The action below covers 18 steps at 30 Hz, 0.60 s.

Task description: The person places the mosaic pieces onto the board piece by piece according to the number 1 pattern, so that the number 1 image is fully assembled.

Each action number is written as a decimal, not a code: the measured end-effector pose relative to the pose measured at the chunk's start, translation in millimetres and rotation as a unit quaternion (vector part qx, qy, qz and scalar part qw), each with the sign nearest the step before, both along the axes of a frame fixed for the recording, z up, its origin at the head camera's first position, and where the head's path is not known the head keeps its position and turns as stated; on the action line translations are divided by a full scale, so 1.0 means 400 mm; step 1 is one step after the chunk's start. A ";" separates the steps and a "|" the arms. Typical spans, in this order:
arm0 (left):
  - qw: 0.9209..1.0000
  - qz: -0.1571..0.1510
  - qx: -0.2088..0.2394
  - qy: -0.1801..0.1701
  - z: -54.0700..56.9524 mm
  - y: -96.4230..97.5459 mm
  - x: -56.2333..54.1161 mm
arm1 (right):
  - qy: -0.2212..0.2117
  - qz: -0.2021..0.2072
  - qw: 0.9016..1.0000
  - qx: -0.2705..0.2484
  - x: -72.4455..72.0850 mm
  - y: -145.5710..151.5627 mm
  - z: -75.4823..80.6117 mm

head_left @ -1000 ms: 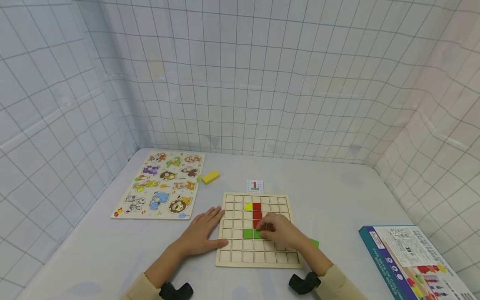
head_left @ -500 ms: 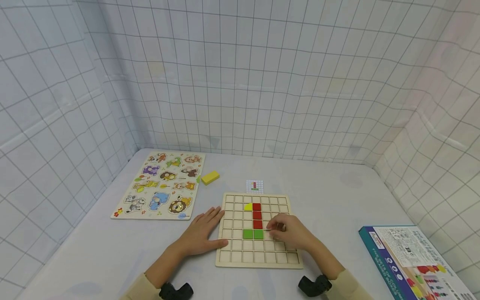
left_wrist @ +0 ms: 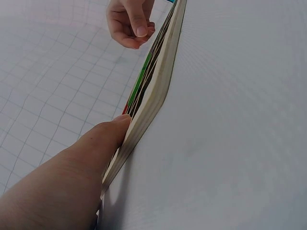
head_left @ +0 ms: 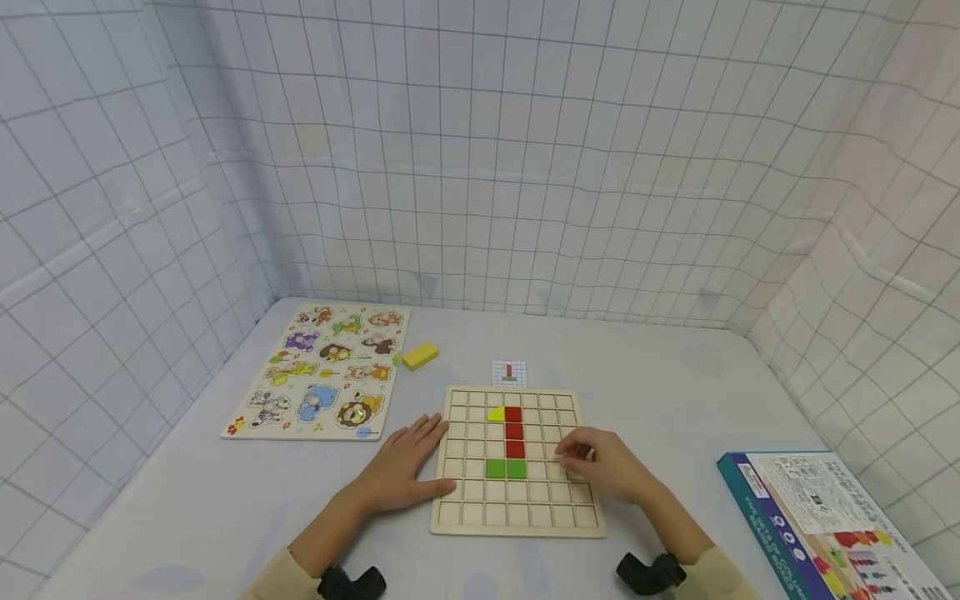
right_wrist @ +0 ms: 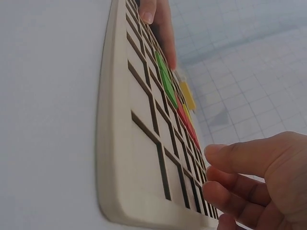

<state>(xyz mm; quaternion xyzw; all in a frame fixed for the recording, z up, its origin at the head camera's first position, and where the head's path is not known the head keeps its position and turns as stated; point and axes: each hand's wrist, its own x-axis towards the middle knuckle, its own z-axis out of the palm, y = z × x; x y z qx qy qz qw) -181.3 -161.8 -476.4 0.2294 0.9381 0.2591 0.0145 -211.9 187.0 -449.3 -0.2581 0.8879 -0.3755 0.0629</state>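
A wooden grid board [head_left: 517, 517] lies on the table. In it sit two green squares [head_left: 495, 468] side by side, a column of red squares [head_left: 513, 431] above them, and a yellow piece [head_left: 497, 413] with a slanted edge beside the top red one. My left hand [head_left: 408, 467] rests flat at the board's left edge, thumb [left_wrist: 112, 127] on the rim. Over the board's right side hovers my right hand [head_left: 600, 462], fingers loosely bent. In the right wrist view, its thumb [right_wrist: 230, 155] and fingers stand apart with nothing between them.
Behind the board lies a small pattern card [head_left: 509, 372]. An animal puzzle board [head_left: 315, 375] is at the left, with a yellow block [head_left: 421, 356] next to it. A flat printed box [head_left: 832, 525] lies at the right. Gridded cloth walls [head_left: 510, 167] enclose the table.
My right hand has left the right-hand green square and moved right, uncovering it and the lowest red square. A green piece seen earlier by the right forearm is now hidden. My left hand stays put.
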 end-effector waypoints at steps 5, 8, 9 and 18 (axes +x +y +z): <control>1.000 -0.001 -0.001 0.004 -0.001 0.000 0.000 | -0.003 -0.010 1.000 0.002 0.002 0.020 0.000; 1.000 -0.001 0.001 0.005 -0.002 0.000 0.000 | -0.004 -0.016 1.000 0.004 0.004 0.033 0.000; 1.000 -0.001 0.001 0.005 -0.002 0.000 0.000 | -0.004 -0.018 1.000 0.005 0.005 0.038 0.000; 1.000 -0.002 -0.001 0.009 -0.006 -0.003 -0.003 | -0.012 -0.038 0.999 0.005 0.011 0.089 0.004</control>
